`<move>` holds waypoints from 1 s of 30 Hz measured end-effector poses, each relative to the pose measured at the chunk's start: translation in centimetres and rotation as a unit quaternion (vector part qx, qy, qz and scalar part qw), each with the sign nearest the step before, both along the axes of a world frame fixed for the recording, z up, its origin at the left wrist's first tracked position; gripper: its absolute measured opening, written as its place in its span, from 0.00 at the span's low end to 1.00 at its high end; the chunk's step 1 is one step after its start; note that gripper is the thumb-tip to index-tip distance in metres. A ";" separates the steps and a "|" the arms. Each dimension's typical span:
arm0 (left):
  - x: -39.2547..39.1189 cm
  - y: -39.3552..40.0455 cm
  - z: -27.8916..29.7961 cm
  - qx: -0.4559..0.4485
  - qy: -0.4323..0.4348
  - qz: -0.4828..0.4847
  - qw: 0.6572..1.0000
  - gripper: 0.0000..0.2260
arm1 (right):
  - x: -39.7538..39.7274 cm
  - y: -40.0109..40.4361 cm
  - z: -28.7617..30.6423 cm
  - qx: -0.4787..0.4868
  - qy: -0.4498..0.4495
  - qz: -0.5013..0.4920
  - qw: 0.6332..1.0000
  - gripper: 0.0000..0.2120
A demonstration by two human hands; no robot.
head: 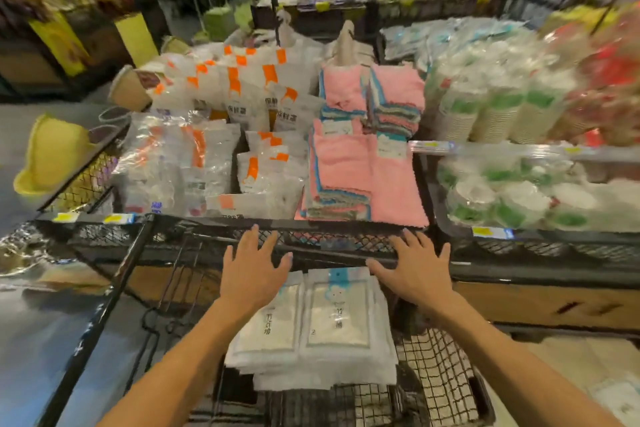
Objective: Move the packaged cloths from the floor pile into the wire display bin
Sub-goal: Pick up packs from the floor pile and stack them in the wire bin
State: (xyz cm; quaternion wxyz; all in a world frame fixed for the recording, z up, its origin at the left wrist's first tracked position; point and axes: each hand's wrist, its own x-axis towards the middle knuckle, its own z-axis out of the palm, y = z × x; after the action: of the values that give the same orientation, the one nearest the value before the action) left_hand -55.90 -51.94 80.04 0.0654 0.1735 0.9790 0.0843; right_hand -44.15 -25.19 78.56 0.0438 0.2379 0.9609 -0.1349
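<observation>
Both hands, left hand [254, 270] and right hand [415, 270], spread empty above the packaged cloths [311, 326]

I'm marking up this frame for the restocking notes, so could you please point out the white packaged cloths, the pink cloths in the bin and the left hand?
white packaged cloths [337, 317]: head view, face of the right top pack.
pink cloths [394, 184]: head view, top of the front stack.
left hand [251, 272]: head view, back of the hand.

Stacked paper cups [491, 114], yellow signs [136, 38]
</observation>
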 end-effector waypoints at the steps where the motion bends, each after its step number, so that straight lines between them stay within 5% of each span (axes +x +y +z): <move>1: 0.0 0.4 0.4 0.002 0.004 -0.011 1.000 0.30 | 0.8 0.2 0.5 -0.002 0.006 -0.014 1.000 0.39; 11: 8.6 10.0 -0.6 0.017 -0.033 -0.256 0.966 0.30 | 21.3 0.4 2.2 -0.017 0.015 -0.292 0.956 0.38; 17: 18.8 17.7 -0.8 0.025 -0.048 -0.393 0.918 0.29 | 36.1 1.2 1.6 -0.006 0.002 -0.452 0.892 0.37; 30: 38.0 31.8 -2.1 -0.018 -0.029 -0.545 0.838 0.30 | 60.5 6.0 -0.1 -0.015 0.013 -0.606 0.795 0.37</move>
State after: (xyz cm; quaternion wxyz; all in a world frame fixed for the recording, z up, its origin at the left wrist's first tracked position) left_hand -17.91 -20.14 77.90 0.1320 0.6755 0.7251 0.0226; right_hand 16.39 -19.17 78.43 -0.0557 0.7694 0.6181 -0.1514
